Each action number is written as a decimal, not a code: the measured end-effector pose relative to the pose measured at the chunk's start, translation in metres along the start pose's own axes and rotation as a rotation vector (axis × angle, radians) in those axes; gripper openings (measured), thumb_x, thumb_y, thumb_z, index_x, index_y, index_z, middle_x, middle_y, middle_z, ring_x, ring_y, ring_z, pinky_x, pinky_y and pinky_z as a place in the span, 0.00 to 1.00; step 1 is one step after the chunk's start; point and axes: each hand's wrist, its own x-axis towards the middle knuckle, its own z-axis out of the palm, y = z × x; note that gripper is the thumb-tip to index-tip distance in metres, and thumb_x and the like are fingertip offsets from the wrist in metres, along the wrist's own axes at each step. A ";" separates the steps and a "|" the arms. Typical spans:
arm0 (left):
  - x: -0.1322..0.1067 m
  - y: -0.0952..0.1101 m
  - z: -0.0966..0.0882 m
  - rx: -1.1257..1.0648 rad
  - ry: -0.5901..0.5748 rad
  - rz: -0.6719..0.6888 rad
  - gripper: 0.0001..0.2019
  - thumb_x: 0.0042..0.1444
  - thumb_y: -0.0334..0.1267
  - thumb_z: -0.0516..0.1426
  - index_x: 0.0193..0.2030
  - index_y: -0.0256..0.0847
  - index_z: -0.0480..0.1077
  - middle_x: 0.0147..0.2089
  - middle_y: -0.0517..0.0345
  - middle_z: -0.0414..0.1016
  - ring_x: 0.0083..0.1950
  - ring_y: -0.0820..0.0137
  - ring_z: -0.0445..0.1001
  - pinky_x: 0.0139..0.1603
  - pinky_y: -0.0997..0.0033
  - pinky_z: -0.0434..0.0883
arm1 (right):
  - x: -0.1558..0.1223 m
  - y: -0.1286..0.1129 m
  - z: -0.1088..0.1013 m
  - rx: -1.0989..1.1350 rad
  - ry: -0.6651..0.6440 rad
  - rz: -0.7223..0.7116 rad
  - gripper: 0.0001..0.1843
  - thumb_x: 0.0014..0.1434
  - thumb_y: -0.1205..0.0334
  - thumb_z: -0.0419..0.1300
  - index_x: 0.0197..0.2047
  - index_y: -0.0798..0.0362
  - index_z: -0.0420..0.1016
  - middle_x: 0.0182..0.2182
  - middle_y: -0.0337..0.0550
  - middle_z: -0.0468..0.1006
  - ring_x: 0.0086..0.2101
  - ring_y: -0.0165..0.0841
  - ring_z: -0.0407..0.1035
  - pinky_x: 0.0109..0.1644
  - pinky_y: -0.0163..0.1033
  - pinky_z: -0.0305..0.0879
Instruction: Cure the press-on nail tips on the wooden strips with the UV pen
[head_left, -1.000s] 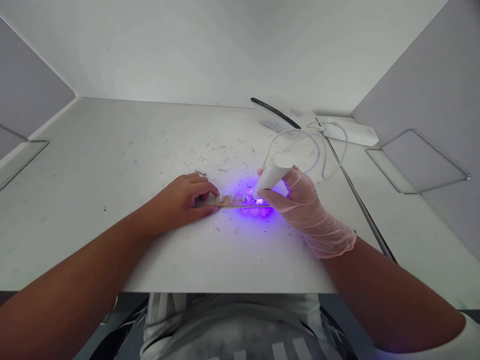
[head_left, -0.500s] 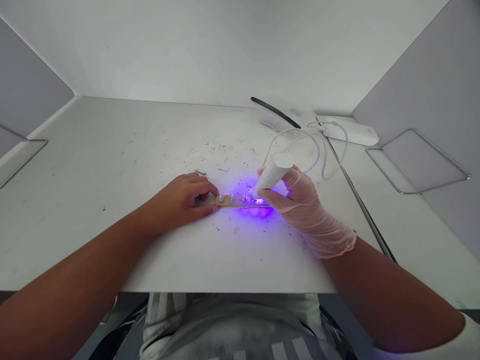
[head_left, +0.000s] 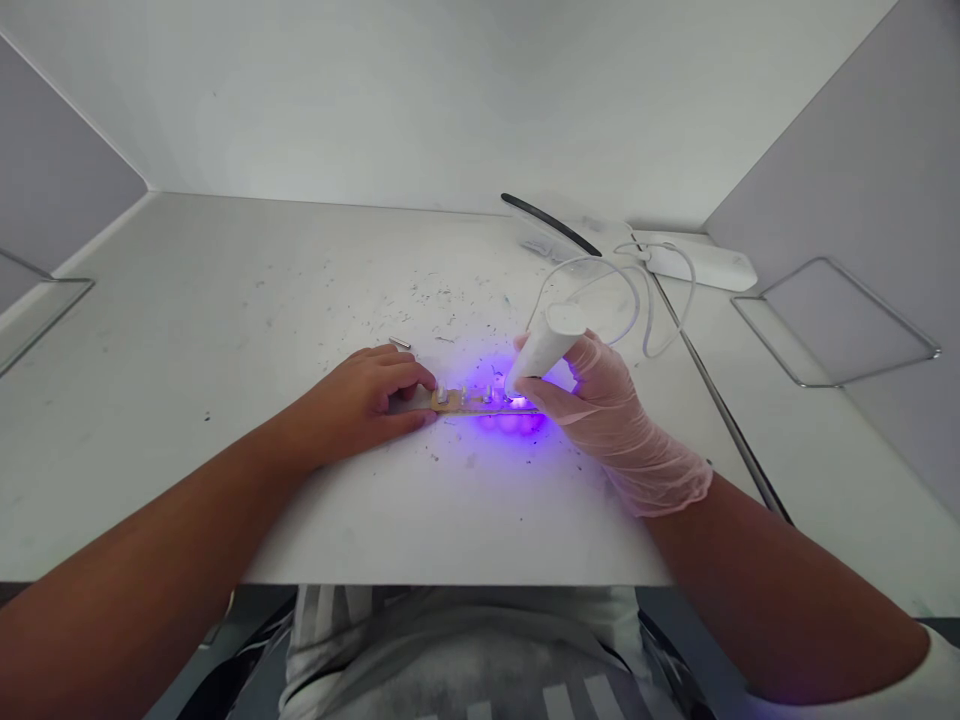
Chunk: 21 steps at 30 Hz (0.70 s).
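Note:
A narrow tan strip lies on the white table, with several small clear upright pieces along its top. My left hand is bare and pinches the strip's left end between thumb and fingers. In a thin pinkish glove, my right hand grips a white handheld UV lamp, tilted with its lower end over the strip's right part. Violet light from the lamp spreads over the strip and table, and the glare hides detail there. Just beyond my left fingers lies a short metal rod.
A white cable loops behind the lamp near a white oblong device. A dark curved strip and clear plastic packets lie at the back. Dark specks dot the table. A wire frame stands out at right, another at left.

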 end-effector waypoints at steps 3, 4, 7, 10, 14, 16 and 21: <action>-0.001 -0.001 0.001 0.000 -0.007 0.005 0.13 0.61 0.48 0.58 0.45 0.42 0.74 0.32 0.57 0.72 0.39 0.66 0.68 0.39 0.66 0.65 | 0.001 -0.001 0.000 -0.015 -0.004 0.004 0.08 0.56 0.60 0.65 0.40 0.45 0.74 0.31 0.37 0.73 0.35 0.36 0.69 0.39 0.45 0.68; -0.001 -0.001 0.001 0.000 -0.005 0.008 0.13 0.61 0.48 0.58 0.45 0.42 0.74 0.32 0.58 0.72 0.39 0.66 0.68 0.39 0.66 0.65 | 0.001 -0.001 0.000 -0.019 -0.005 0.007 0.08 0.56 0.60 0.65 0.40 0.45 0.74 0.31 0.38 0.73 0.35 0.36 0.69 0.39 0.45 0.68; -0.001 -0.001 0.001 -0.006 -0.001 0.013 0.13 0.61 0.48 0.58 0.45 0.42 0.74 0.32 0.58 0.71 0.38 0.66 0.68 0.39 0.66 0.64 | 0.001 -0.001 0.000 -0.026 -0.003 0.002 0.08 0.56 0.60 0.65 0.40 0.45 0.74 0.31 0.38 0.73 0.35 0.36 0.69 0.39 0.45 0.68; -0.001 -0.001 0.001 -0.007 0.000 0.007 0.13 0.61 0.48 0.58 0.45 0.42 0.74 0.32 0.58 0.71 0.39 0.66 0.68 0.39 0.66 0.64 | 0.000 0.000 0.000 -0.024 -0.001 -0.015 0.07 0.56 0.60 0.64 0.40 0.46 0.74 0.31 0.38 0.73 0.35 0.36 0.69 0.39 0.45 0.68; 0.000 0.000 0.000 -0.014 0.003 0.007 0.13 0.61 0.48 0.58 0.45 0.42 0.75 0.32 0.58 0.71 0.38 0.66 0.68 0.39 0.66 0.64 | 0.001 0.000 0.000 -0.018 -0.005 -0.024 0.07 0.57 0.59 0.64 0.39 0.45 0.73 0.31 0.37 0.74 0.35 0.36 0.70 0.39 0.45 0.68; 0.000 0.000 0.000 -0.019 0.006 0.013 0.13 0.61 0.48 0.58 0.45 0.42 0.75 0.32 0.58 0.71 0.38 0.66 0.68 0.39 0.67 0.64 | 0.001 0.000 -0.001 -0.021 -0.009 -0.024 0.07 0.57 0.59 0.64 0.40 0.45 0.73 0.31 0.37 0.74 0.36 0.36 0.70 0.40 0.45 0.68; -0.001 0.000 0.001 -0.019 0.007 0.010 0.13 0.61 0.47 0.59 0.45 0.41 0.74 0.32 0.58 0.71 0.38 0.66 0.67 0.39 0.67 0.63 | 0.001 0.000 -0.001 -0.016 -0.003 -0.044 0.07 0.57 0.60 0.64 0.40 0.45 0.73 0.31 0.37 0.75 0.36 0.36 0.70 0.40 0.45 0.67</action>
